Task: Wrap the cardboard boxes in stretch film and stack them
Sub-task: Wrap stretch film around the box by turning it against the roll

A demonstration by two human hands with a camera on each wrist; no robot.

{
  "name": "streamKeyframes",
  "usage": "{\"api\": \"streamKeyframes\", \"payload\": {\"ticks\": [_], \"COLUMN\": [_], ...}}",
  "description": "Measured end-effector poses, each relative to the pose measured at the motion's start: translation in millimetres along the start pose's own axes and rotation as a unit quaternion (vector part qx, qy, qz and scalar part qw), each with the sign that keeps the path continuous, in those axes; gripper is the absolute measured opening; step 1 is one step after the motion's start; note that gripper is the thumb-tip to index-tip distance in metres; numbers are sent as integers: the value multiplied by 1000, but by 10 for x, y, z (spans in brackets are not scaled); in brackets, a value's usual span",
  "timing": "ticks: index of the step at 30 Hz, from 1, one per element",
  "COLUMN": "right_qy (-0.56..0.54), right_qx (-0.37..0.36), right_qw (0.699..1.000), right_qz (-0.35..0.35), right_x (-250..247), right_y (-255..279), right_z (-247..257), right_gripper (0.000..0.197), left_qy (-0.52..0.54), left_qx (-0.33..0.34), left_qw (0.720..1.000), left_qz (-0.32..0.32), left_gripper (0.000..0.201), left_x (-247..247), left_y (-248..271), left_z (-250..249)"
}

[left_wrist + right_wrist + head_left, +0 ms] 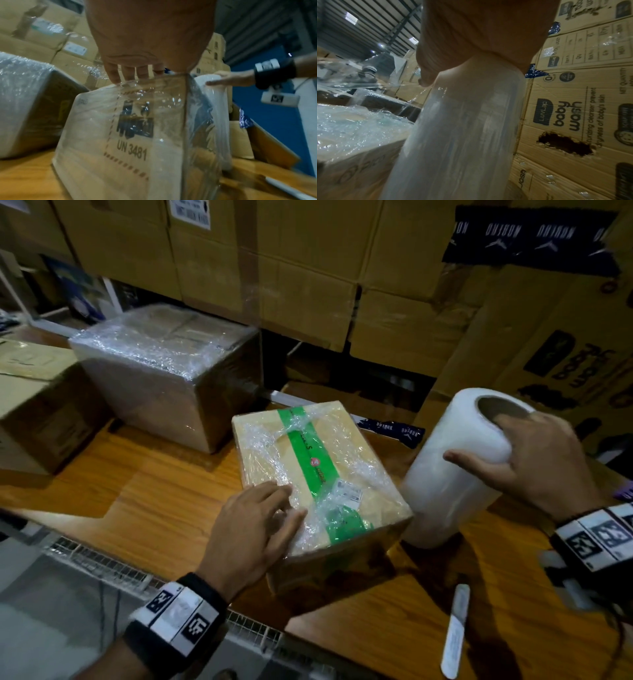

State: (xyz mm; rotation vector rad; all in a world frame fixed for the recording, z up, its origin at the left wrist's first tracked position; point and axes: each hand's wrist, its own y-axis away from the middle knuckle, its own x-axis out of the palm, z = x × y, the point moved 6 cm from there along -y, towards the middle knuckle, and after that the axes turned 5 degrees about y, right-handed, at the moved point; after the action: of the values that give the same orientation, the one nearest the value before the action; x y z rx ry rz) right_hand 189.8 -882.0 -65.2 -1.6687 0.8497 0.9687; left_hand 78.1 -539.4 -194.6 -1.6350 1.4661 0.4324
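Observation:
A small cardboard box (346, 460) with a green tape strip lies on the wooden table (154, 498), with crinkled stretch film over its top and sides. My left hand (274, 508) rests flat on the box's near left top corner, its straight fingers pressing the film down. In the left wrist view the fingers (133, 73) lie on the top edge above the film-covered side (120, 135). The stretch film roll (445, 481) stands upright just right of the box. My right hand (496, 440) grips its top, fingers hooked into the core and thumb on the side. The right wrist view shows the roll (462, 135) close beside the box (351, 135).
A larger film-wrapped box (164, 371) stands at the back left, with a bare carton (34, 405) to its left. Stacked cartons (308, 268) wall off the back and right. A white cutter (455, 631) lies near the table's front edge.

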Motion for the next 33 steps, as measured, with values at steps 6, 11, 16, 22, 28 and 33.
{"api": "streamKeyframes", "payload": {"ticks": [6, 11, 16, 22, 28, 33], "right_qy": [12, -5, -96, -143, -121, 5], "right_qx": [0, -27, -87, -111, -98, 47], "right_qw": [1000, 999, 992, 983, 986, 999], "right_qz": [20, 27, 7, 16, 53, 19], "right_x": [34, 79, 36, 47, 44, -43], "right_y": [0, -3, 21, 34, 54, 1], "right_z": [-21, -59, -109, -164, -220, 41], "right_gripper": [108, 109, 91, 72, 65, 87], "left_qy": [203, -109, -132, -171, -151, -82], "left_qx": [-120, -11, 16, 34, 162, 205], "left_qw": [970, 994, 991, 985, 974, 970], "left_qz": [-63, -9, 19, 10, 52, 101], "left_gripper": [28, 34, 45, 48, 53, 49], "left_x": [88, 29, 246, 406, 337, 64], "left_y": [0, 45, 102, 94, 99, 54], "left_z": [38, -359, -518, -416, -213, 128]}}
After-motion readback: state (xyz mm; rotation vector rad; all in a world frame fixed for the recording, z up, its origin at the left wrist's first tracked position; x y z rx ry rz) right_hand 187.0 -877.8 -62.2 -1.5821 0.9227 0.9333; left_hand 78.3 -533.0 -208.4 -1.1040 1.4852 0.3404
